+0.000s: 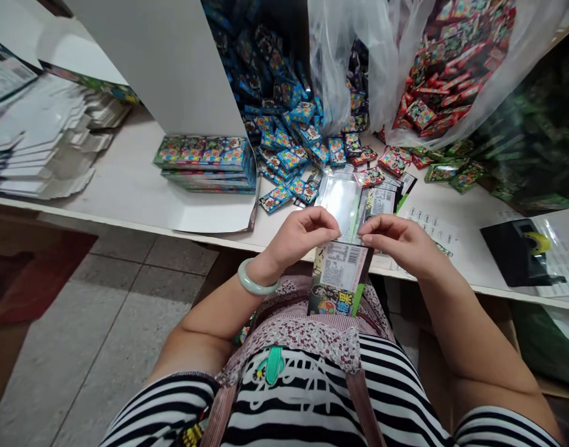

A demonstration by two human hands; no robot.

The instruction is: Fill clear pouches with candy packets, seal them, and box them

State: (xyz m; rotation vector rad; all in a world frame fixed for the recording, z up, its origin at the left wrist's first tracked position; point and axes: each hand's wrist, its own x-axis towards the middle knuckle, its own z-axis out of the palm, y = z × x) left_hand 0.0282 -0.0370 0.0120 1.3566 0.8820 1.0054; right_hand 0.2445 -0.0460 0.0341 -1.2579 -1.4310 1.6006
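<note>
Low over the table's front edge, my left hand (304,234) pinches the left side of a printed packaging card (338,279) between thumb and fingertips. My right hand (399,242) pinches its right side in the same way. The card hangs down toward my apron, showing a barcode, small print and a colourful picture. A clear plastic tray (341,198) extends from the pinched edge onto the table; whether it is joined to the card is hidden by my fingers. Beyond it lie small blue candy packets (291,158) and red candy packets (395,160).
At left stand a stack of filled packs (205,161) and a pile of folded white cartons (56,136). Plastic bags of red packets (456,81) line the back. More printed cards (381,200) lie by my right hand. A black tape dispenser (517,251) sits far right.
</note>
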